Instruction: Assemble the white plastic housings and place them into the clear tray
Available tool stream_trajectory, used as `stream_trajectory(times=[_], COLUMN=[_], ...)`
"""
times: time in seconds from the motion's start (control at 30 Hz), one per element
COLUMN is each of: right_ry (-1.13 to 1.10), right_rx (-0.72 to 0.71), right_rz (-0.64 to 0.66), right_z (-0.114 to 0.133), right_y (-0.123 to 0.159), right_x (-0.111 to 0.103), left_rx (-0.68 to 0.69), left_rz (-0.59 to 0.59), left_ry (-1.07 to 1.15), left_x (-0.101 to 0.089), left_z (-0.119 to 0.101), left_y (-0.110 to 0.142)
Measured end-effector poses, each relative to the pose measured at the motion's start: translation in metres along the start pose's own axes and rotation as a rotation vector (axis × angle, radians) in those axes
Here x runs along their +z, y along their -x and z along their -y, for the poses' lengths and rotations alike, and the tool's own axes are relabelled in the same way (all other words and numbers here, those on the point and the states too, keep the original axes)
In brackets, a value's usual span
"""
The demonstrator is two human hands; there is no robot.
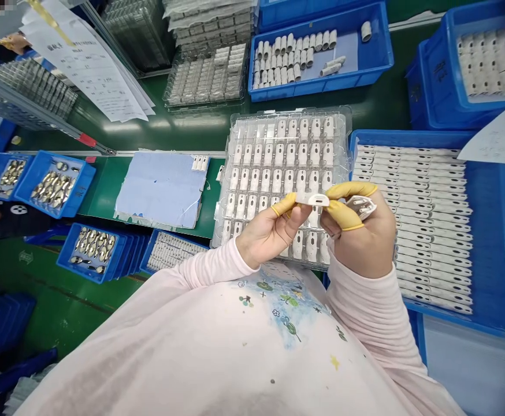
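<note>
My left hand (270, 231) and my right hand (360, 237) are raised over a transparent blister tray (291, 114) holding rows of small white plastic parts. Both hands pinch one white plastic part (313, 200) between them, using fingers in yellow finger cots. A second small white piece with a dark marking (361, 207) sits against my right hand's fingers, and I cannot tell whether it is gripped. My hands hide the tray's lower right rows.
A blue bin of long white strips (490, 231) stands right. Behind are a blue tray of white cylinders (322, 86) and stacked blister trays (204, 75). Left are a blue mat (161, 190), blue bins of metal parts (53, 185), and a co-worker's hand (14, 41).
</note>
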State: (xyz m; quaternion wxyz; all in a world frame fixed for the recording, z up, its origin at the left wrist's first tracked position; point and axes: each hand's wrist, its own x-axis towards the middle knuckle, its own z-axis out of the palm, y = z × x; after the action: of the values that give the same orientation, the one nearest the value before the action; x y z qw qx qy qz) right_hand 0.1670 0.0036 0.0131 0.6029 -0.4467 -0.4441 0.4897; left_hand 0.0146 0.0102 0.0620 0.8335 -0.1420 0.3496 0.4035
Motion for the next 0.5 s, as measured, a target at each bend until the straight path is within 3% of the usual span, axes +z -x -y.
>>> stream_trajectory(times=[0.07,0.13,0.3,0.4,0.5], right_ry=[0.028,0.148,0.356,0.352,0.445], right_rx=[0.046,0.107,0.181,0.252,0.245], right_rz=[0.041,0.169,0.397,0.499,0.480], right_z=[-0.006,-0.009,-0.019,-0.036,-0.057], right_y=[-0.012,-0.026,-0.060,-0.086,-0.133], right_x=[-0.004,-0.007,-0.005,0.006,0.021], left_rx=[0.021,0.076,0.324,0.467,0.583], left_rz=[0.021,0.058,0.116,0.062,-0.036], left_ry=[-0.059,-0.152,-0.362,-0.473,-0.463], left_x=[-0.008,-0.020,-0.048,-0.058,-0.066], left_z=[0.002,0.004,-0.002,-0.017,-0.035], left_y=[-0.007,-0.016,-0.039,-0.056,-0.073])
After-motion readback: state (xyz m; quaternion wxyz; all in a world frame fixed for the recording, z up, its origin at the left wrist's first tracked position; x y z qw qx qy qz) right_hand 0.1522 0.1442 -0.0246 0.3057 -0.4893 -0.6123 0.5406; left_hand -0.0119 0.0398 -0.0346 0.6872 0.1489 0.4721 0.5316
